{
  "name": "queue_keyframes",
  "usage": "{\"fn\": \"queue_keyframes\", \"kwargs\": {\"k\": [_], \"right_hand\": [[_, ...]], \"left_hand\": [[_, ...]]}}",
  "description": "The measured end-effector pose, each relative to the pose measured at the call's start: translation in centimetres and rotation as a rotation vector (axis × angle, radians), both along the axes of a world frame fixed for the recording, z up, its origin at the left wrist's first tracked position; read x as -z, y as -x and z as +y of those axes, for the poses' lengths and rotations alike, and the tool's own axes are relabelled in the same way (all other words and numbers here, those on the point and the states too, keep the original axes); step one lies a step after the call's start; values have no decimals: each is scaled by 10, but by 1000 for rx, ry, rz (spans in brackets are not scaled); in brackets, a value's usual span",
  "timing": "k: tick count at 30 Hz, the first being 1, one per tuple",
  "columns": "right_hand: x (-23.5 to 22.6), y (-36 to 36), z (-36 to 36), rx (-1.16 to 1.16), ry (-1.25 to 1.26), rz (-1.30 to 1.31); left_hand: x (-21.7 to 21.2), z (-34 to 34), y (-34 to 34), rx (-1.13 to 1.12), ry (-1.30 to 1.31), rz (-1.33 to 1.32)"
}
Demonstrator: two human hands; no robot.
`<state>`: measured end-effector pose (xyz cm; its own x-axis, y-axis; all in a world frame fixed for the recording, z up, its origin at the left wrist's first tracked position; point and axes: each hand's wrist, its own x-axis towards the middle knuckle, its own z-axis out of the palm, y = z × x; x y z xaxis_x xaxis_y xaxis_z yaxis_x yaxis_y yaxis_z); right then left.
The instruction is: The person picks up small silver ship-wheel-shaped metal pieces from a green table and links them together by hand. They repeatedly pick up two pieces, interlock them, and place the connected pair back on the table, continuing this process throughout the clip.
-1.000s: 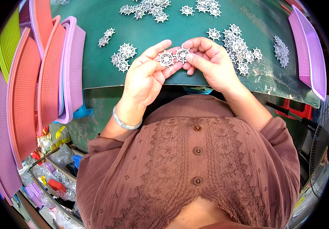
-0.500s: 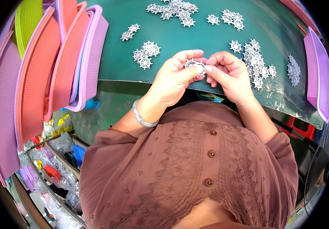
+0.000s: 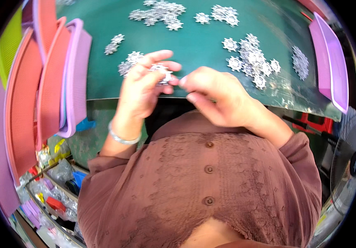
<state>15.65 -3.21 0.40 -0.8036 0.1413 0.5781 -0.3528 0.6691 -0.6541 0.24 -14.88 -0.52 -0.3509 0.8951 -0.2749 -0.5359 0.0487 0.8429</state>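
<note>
A silver ship's-wheel-shaped metal piece (image 3: 164, 76) is held between the thumb and fingers of my left hand (image 3: 138, 89), above the table's near edge. Just to its right, my right hand (image 3: 223, 97) has curled, slightly blurred fingers. Its thumb stands apart from the forefinger, and I see nothing between them. The forefinger tip comes close to the left fingertips. Behind my left hand lies a small cluster of the same wheels (image 3: 129, 64), partly covered by the fingers.
More wheel clusters lie on the green table (image 3: 186, 45): a large heap (image 3: 252, 58) at right, another heap (image 3: 159, 14) at the back. Stacked pink and purple baskets (image 3: 23, 107) crowd the left. A purple basket (image 3: 331, 62) stands at the right edge, a fan (image 3: 343, 182) below it.
The whole view has shifted, so the table things sit further left. My right hand has drawn away from the wheel and turned palm down; my left hand keeps hold of it.
</note>
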Motion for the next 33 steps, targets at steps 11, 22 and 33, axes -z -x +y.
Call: {"fn": "queue_keyframes", "kwargs": {"k": [11, 22, 33], "right_hand": [[-107, -7, -45, -251, -112, 303], [-92, 1, -50, -323, -64, 254], [-95, 15, -58, -406, -30, 251]], "left_hand": [[-15, -2, 60, -150, 11, 298], [-17, -15, 74, -145, -3, 356], [-27, -18, 70, -177, 12, 404]]}}
